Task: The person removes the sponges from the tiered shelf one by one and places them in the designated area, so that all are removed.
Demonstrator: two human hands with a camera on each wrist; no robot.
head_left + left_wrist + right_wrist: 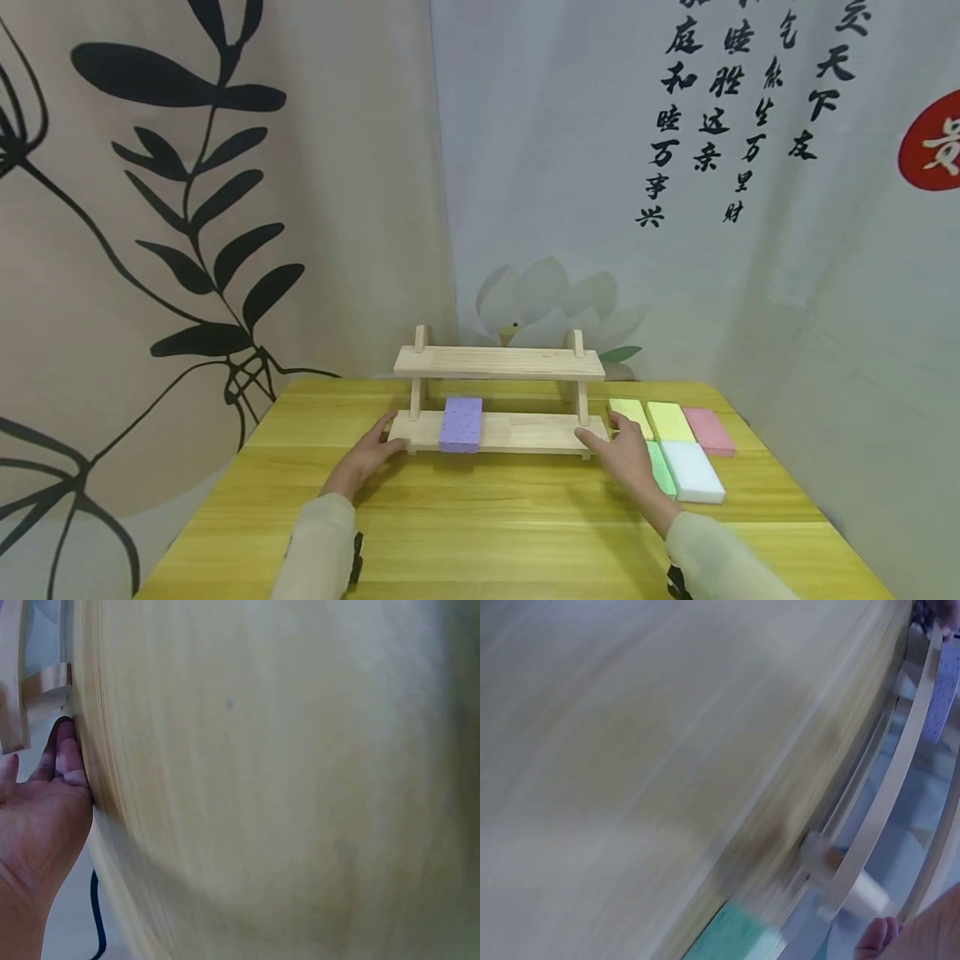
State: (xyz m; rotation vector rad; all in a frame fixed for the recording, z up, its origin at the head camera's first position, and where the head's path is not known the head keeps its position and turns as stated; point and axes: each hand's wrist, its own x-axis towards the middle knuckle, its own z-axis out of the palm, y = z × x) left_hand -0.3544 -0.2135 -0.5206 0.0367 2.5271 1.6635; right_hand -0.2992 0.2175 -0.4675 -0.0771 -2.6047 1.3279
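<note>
A two-tier wooden rack (pixel 498 362) stands towards the back of the table. On its lower board, left of the middle, lies a purple sponge-like block (pixel 461 423). My left hand (pixel 367 458) is at the left end of that board, thumb at the front corner. In the left wrist view the left hand (pixel 45 817) has extended fingers close to the rack's foot (pixel 49 690). My right hand (pixel 626 458) spans the board's right end, thumb at its edge and fingers spread beyond it. The right wrist view shows only part of the right hand (pixel 922 930).
Beside my right hand lie a white block (pixel 693 472), a partly covered green block (pixel 662 471), two yellow blocks (pixel 670 422) and a pink block (pixel 708 431). The wooden table (pixel 487 517) ends at a printed curtain (pixel 360 208) behind the rack.
</note>
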